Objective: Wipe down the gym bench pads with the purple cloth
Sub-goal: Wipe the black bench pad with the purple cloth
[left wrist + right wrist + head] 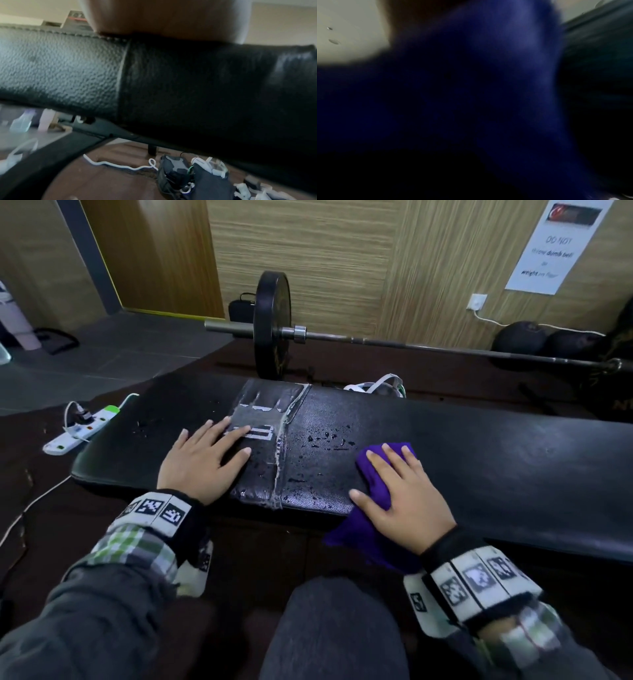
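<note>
A long black gym bench pad (496,460) runs across the head view, with a taped patch (263,419) and water droplets (325,440) near its middle. My left hand (202,460) lies flat on the pad, fingers spread, touching the taped patch. My right hand (404,494) presses flat on the purple cloth (373,484), which sits on the pad's near edge and hangs over it. In the left wrist view the pad's side (154,83) fills the frame. The right wrist view is blurred, mostly filled by the cloth (471,94).
A barbell (376,340) with a black plate (272,326) lies on the floor behind the bench. A white power strip (82,426) with cables is on the floor at left. Dark balls (548,340) sit by the wall at right. My knee (335,628) is below the bench.
</note>
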Tool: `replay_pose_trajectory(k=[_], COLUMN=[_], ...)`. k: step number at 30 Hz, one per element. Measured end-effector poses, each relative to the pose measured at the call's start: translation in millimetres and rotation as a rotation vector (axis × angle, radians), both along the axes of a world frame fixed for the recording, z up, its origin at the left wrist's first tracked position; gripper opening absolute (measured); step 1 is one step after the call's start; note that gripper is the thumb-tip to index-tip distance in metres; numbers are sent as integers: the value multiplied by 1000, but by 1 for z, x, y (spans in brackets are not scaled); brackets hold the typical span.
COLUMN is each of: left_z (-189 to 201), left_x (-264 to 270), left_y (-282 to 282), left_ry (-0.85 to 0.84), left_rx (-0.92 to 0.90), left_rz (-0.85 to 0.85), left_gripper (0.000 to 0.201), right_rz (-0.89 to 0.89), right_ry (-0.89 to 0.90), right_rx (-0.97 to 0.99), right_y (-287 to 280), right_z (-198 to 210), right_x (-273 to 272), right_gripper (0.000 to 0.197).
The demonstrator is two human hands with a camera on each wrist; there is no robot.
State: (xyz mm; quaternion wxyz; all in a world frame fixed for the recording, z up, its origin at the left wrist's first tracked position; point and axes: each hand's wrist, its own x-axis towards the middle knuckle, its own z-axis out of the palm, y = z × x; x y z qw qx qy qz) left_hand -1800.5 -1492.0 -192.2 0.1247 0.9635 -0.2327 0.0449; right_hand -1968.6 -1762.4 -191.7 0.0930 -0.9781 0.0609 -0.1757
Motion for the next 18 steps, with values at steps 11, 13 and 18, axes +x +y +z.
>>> replay_pose_trajectory(k=[11, 13, 18], left_z=[-2, -2, -3], left_x=[-5, -5, -2], left_y=[3, 2, 1], left_ry=[-23, -23, -21], left_rx=[-28, -30, -35], left_rz=[-8, -2, 14], left_gripper=[79, 79, 79], right_rz=[563, 587, 315], right_ry=[62, 70, 91], right_rx=[-67, -77, 45], right_y=[49, 21, -10], right_z=[1, 0, 10], right_x=[3, -9, 2], right_gripper=[47, 45, 54])
